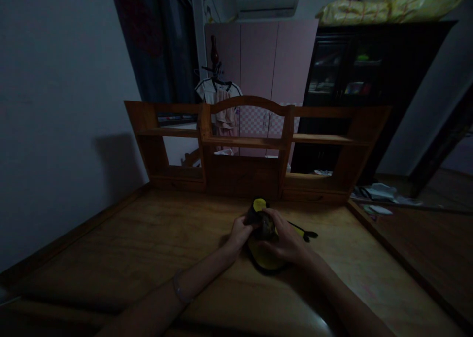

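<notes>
Holding one yellow-black item (266, 258) | left fingers (243, 226), right fingers (276, 218) curled on it | one wooden surface (177, 228)

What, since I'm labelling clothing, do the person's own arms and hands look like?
The left hand and right hand are ungloved, and no sleeve shows on either arm. A slim band circles the left arm; dim light hides its material.

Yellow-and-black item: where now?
The yellow-and-black item is in the head view's lower half, right of centre, between the left hand and right hand, before the shelf unit.
</notes>
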The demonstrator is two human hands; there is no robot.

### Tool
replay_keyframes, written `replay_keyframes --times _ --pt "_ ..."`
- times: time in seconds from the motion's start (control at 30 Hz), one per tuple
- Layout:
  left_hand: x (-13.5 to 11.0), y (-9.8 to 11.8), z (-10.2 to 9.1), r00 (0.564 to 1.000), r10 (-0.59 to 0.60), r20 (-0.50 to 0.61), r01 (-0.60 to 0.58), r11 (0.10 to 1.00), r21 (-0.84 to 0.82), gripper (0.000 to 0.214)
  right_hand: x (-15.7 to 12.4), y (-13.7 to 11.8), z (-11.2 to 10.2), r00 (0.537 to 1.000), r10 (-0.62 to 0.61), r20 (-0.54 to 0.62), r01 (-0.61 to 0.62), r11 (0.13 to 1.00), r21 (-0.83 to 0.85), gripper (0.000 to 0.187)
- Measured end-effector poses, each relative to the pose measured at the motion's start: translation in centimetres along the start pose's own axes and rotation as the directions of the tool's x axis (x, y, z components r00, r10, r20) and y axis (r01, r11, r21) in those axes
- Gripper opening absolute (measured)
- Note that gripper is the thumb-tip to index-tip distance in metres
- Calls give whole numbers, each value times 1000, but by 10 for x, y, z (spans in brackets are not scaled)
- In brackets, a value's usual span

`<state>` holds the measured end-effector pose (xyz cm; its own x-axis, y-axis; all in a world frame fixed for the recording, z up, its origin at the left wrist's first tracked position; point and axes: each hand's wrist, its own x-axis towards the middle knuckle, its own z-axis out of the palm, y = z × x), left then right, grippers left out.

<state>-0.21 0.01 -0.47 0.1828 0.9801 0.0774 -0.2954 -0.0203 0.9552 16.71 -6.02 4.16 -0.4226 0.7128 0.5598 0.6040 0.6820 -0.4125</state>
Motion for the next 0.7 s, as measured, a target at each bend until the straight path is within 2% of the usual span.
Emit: replay_keyframes --times 0.17,0.3,0.5,0.6,0.7 --pt "-2 0 3 997 -23 72 37 979 -199 42 4 -6 1 999 -5 -45 4 999 -38 85" --pt "-3 0 4 994 -8 113 38 961 -272 45 4 -8 0 999 -12 -40 10 998 -56 85" --pt "-4 -2 2 993 10 116 12 981 -192 51 6 -4 2 999 -9 -51 7 999 -40 81" --pt "-6 -1 2 998 -17 59 22 995 -92 49 6 -3 -2 999 -15 -29 15 1000 -4 84" --pt "-5 1 1 997 -7 77 10 999 -46 48 3 -3 -6 1000 16 11 -16 1000 18 88"
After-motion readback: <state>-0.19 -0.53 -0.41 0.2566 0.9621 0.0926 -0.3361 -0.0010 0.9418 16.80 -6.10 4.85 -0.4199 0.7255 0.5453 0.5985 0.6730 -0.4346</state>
